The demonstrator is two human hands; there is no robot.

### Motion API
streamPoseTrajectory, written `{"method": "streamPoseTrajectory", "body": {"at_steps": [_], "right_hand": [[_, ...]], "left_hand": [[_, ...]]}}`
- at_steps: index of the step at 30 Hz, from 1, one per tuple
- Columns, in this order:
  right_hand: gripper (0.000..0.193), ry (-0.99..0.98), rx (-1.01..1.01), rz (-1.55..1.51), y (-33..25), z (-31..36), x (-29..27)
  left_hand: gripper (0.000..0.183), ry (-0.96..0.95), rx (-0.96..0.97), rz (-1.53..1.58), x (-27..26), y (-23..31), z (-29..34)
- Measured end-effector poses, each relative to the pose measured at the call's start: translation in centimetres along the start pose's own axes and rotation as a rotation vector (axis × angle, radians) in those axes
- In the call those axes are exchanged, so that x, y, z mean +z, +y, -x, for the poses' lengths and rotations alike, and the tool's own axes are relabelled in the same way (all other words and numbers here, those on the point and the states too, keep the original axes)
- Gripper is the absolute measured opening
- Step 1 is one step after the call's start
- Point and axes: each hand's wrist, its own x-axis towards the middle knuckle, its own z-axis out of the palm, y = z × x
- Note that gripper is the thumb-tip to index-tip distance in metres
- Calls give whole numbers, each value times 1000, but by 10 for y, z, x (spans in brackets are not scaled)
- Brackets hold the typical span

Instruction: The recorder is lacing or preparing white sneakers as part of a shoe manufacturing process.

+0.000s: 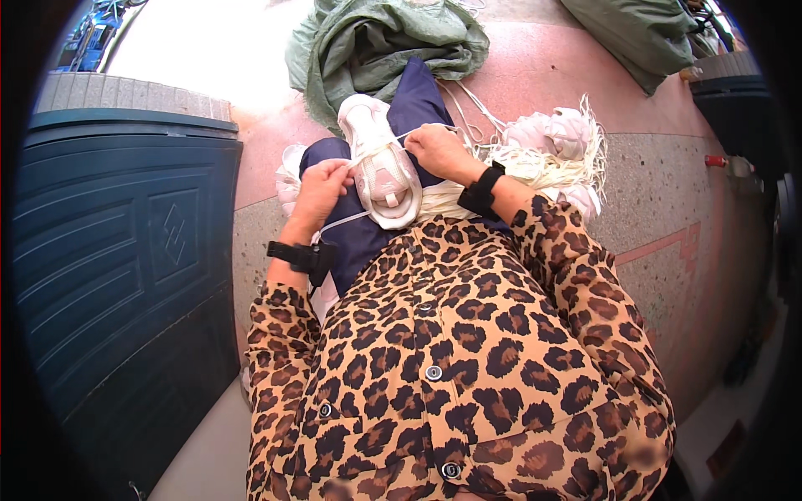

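Observation:
A white and pale pink sneaker (388,177) rests on my lap between my thighs, its heel opening toward me and its toe pointing away. A white shoelace (366,156) runs across the front of the shoe. At the shoe's left side my left hand (328,185) is closed in a pinch on one part of the lace, and a loose length trails down below it. My right hand (438,151), on the right side, is closed on the lace too, its fingertips partly hidden behind the back of the hand.
To the right lies a heap of pale pink shoes (547,134) with a bundle of cream laces (555,171). A green woven sack (376,50) sits beyond my knees, another green sack (639,37) at the far right. A dark blue panelled door (125,250) stands at the left.

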Motion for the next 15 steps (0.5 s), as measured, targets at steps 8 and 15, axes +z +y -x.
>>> {"method": "streamPoseTrajectory", "body": {"at_steps": [8, 15], "right_hand": [[21, -5, -4, 282, -18, -3, 7], [5, 18, -393, 497, -27, -9, 4]], "left_hand": [[20, 126, 170, -369, 12, -12, -3], [22, 243, 203, -447, 10, -24, 8]]}}
